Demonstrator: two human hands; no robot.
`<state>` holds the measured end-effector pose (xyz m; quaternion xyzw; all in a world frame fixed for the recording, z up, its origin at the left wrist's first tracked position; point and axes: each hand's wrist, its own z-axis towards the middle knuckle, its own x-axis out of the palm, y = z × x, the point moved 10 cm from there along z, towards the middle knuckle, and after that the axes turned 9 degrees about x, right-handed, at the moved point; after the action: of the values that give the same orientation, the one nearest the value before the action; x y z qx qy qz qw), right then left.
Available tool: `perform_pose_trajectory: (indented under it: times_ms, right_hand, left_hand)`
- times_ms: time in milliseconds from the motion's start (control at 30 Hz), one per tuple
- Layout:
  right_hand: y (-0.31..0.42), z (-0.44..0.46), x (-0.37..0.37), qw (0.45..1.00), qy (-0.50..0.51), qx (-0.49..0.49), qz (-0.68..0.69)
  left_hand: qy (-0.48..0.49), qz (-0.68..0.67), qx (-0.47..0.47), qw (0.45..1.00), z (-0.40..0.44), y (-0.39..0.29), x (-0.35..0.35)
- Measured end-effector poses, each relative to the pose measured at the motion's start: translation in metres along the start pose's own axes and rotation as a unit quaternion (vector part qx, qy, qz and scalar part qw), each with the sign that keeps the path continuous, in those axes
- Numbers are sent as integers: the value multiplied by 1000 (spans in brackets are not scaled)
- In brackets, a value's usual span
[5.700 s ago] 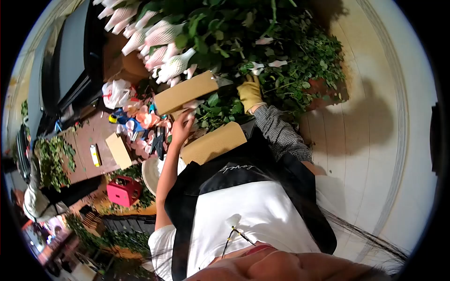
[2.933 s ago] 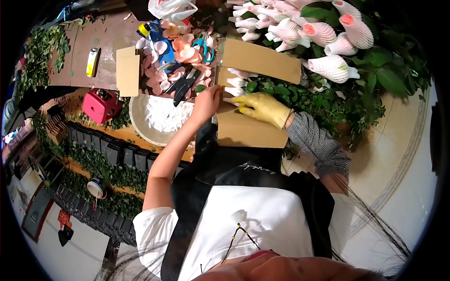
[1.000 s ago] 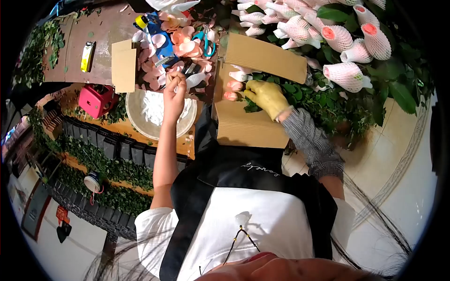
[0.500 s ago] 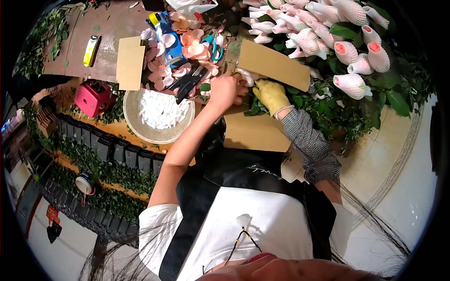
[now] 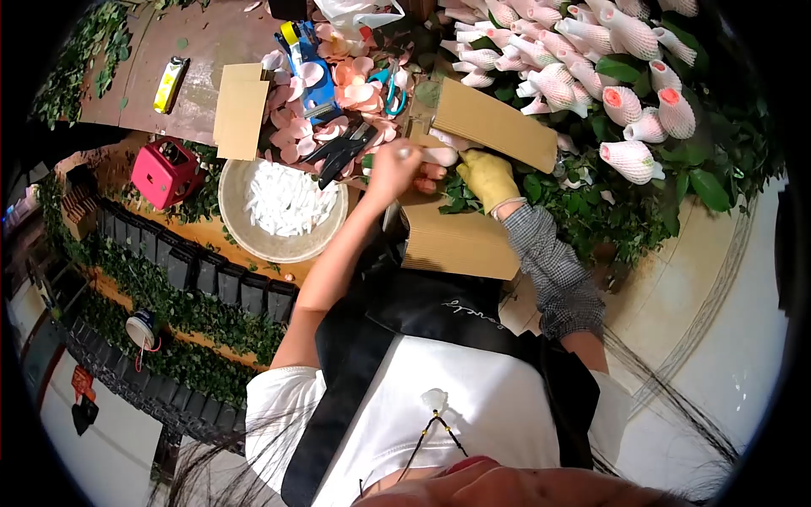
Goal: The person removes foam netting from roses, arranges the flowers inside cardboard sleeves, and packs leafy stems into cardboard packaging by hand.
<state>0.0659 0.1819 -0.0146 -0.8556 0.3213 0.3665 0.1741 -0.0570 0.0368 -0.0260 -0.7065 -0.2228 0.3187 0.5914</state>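
Note:
My bare left hand [image 5: 394,175] is at the table's front edge, fingers bent and thumb raised. Any small thing between its fingers cannot be made out. Close beside it, my right hand [image 5: 490,179], in a yellow glove, is closed at the base of a pale pink bundle [image 5: 444,138], mostly hidden under a tilted corrugated cardboard sheet [image 5: 498,125]. Green leaves [image 5: 460,196] poke out below the glove. Another cardboard piece [image 5: 460,243] lies nearer my apron. Left of my bare hand lies a black stapler-like tool [image 5: 346,155].
A bowl of short white pieces [image 5: 283,203] stands at left, near a pink stool [image 5: 165,175]. Loose petals [image 5: 291,139], teal-handled scissors [image 5: 390,89] and a blue tool [image 5: 317,84] cover the table. Roses in foam nets [image 5: 562,80] pile up at right. Black buckets [image 5: 194,270] line the left.
My left hand has drawn slightly back and to the left, with its thumb lifted and fingers loosened. My gloved right hand has stayed nearly in place.

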Motion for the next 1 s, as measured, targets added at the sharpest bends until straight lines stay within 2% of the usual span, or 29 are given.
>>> perform_pose_trajectory:
  times_ms: [33,67,100,133,167,200,233,267,333,367,400,433,467,533,600,667,767,833,867,933,1000]
  right_hand:
    - [0,3,5,1000,-13,-13,7]
    - [-1,4,8,999,-24,-24,15]
    - [-8,0,12,999,-21,-22,15]
    - [-5,-7,7,996,-49,-64,32]
    - [1,-11,-2,989,-82,-111,48]
    - [5,-33,-19,972,-161,-160,65]
    - [13,-46,-32,981,-148,-123,-12]
    - [20,-55,-42,984,-131,-83,-85]
    - [16,-48,-36,979,-148,-42,-132]
    - [8,-35,-26,975,-173,-38,-131]
    - [-2,-18,-12,970,-200,-33,-133]
    - [1,-12,-12,970,-205,-39,-125]
    - [0,-10,-11,969,-206,-42,-131]
    - [14,-13,-29,979,-161,-13,-122]
    - [6,-10,-19,979,-177,3,-97]
    - [6,-6,-22,978,-190,1,-88]
    - [0,4,-13,972,-213,-7,-99]
    - [-3,1,-18,966,-235,-8,-113]
    - [-5,2,-18,971,-218,1,-101]
    - [-10,11,-8,980,-192,5,-48]
    - [-11,7,-11,970,-238,-29,-46]
  left_hand:
    - [-83,4,11,996,-1,-5,-34]
    - [-140,-13,-59,988,-3,13,-71]
    - [-178,-98,-105,973,-9,-23,-94]
    - [-102,-98,-175,974,-19,-43,-92]
    - [-71,8,-20,997,-19,-55,-92]
    - [-41,116,134,983,-28,-65,-82]
    - [-27,45,124,991,-31,-61,-76]
    - [-60,18,120,991,-30,-48,-82]
    - [37,-16,-61,997,-24,4,-64]
    - [61,10,-14,998,-11,5,-50]
    - [106,19,-24,994,-2,5,-29]
    - [138,82,29,987,7,0,-12]
    - [181,49,42,981,12,0,9]
    - [188,157,-27,969,20,-9,18]
    - [151,201,-35,967,26,-18,21]
    - [107,281,20,954,27,-21,32]
    - [82,284,52,954,25,-44,24]
    - [49,92,33,994,20,-44,13]
    - [14,121,86,989,17,-27,8]
    - [-50,35,-12,998,8,-14,-37]
    - [-7,-57,-43,997,5,10,-76]
